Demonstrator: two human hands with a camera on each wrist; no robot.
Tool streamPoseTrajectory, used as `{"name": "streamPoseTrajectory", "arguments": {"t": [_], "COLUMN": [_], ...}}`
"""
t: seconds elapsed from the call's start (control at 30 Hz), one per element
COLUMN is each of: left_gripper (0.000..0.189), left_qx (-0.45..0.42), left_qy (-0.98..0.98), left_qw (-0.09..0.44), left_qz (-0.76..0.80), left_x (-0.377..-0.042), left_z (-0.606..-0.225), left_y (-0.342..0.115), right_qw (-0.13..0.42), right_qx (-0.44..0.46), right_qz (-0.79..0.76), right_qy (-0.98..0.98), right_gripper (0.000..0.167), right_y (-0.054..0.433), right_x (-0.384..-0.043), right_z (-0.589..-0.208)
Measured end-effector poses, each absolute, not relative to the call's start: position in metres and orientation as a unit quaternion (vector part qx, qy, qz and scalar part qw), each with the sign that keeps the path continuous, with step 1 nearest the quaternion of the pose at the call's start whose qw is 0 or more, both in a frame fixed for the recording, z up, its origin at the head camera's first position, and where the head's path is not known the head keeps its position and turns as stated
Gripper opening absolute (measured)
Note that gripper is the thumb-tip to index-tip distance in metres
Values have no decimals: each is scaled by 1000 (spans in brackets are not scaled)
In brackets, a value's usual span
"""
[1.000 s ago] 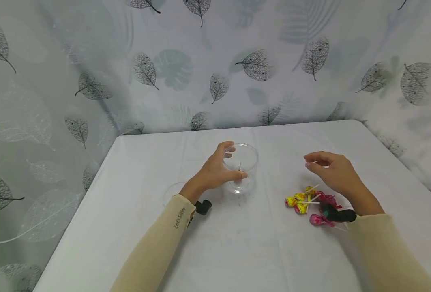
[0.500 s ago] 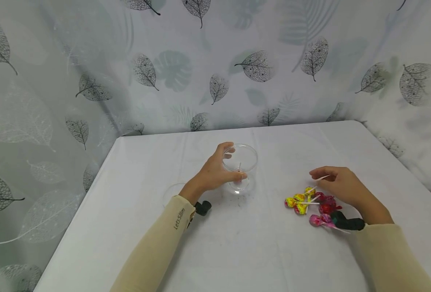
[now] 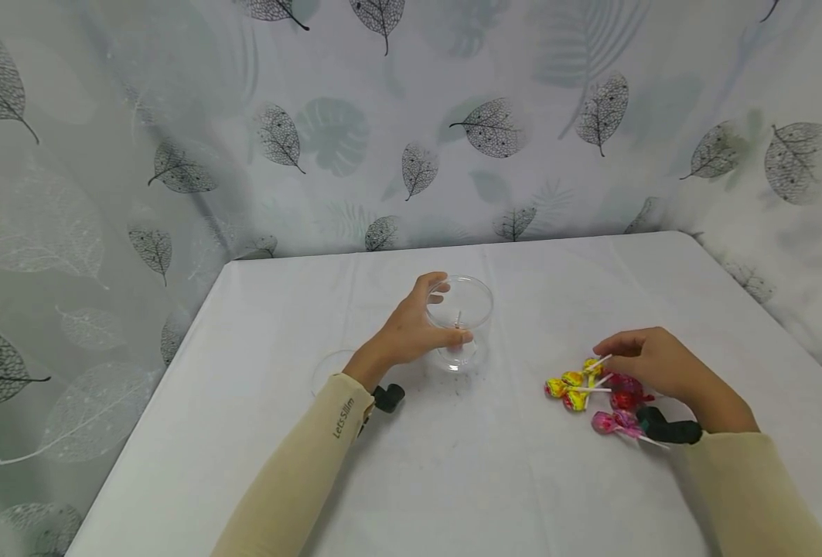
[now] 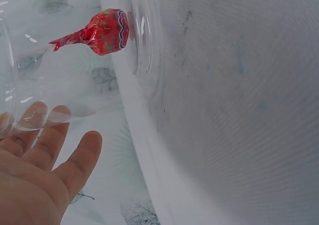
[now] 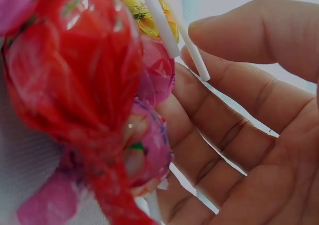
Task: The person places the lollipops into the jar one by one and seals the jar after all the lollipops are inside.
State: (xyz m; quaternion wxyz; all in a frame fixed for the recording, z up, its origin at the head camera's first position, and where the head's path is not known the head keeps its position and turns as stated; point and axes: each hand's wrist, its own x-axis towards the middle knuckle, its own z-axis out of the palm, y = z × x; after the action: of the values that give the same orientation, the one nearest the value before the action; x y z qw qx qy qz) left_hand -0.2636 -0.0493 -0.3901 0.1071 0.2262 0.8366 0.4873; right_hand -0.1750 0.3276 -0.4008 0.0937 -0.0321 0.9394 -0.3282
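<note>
My left hand (image 3: 414, 329) grips a clear plastic jar (image 3: 472, 302) near the middle of the table, with fingers and thumb around its side. Inside, at the bottom, a red-wrapped lollipop (image 4: 107, 31) stands with its wrapper tail pointing towards the jar's mouth. Over on the right, my right hand (image 3: 661, 367) is at a small pile of lollipops. Its thumb and forefinger meet at the white stick (image 5: 195, 53) of a yellow-wrapped lollipop (image 3: 591, 367). Red lollipops (image 3: 625, 393) and pink lollipops (image 3: 604, 422) lie under and beside that hand.
A clear round lid (image 3: 322, 375) lies flat on the white-covered table (image 3: 452, 480), partly behind the left wrist. More yellow lollipops (image 3: 557, 387) lie at the pile's left side. Leaf-printed curtains (image 3: 341, 186) border the table at the back and sides.
My right hand has come down and slightly right onto the pile, its thumb and forefinger now at a stick. The left hand and the jar have stayed in place.
</note>
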Motion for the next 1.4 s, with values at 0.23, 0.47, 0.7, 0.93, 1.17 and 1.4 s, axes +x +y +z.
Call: {"name": "streamPoseTrajectory", "arguments": {"t": [0.23,0.47,0.7,0.93,1.17,1.4], "left_gripper": [105,105,106,106,105,104], "left_qx": [225,225,227,227,230,226], "left_qy": [833,835,834,837,837,839], "left_qw": [109,107,108,104,104,106], "left_qz": [493,491,492,487,485,484], "left_x": [-264,-263,-263,-264,-264,-264], "left_z": [-391,-390,-390,-391,-390,-390], "left_y": [-49,-50,-50,-50,-51,-51], "right_qw": [94,87,82,85,77,37], "right_qx": [-29,-29,-33,-27,-6,4], "right_qz": [-325,-329,-333,-343,-361,-373], "right_qy": [941,940,939,935,929,927], "right_gripper": [23,23,22,20,24,29], "right_y": [326,325,320,315,310,308], "right_x": [-175,-175,-176,-176,-178,-178], "right_z": [-400,-401,-400,-397,-395,-394]}}
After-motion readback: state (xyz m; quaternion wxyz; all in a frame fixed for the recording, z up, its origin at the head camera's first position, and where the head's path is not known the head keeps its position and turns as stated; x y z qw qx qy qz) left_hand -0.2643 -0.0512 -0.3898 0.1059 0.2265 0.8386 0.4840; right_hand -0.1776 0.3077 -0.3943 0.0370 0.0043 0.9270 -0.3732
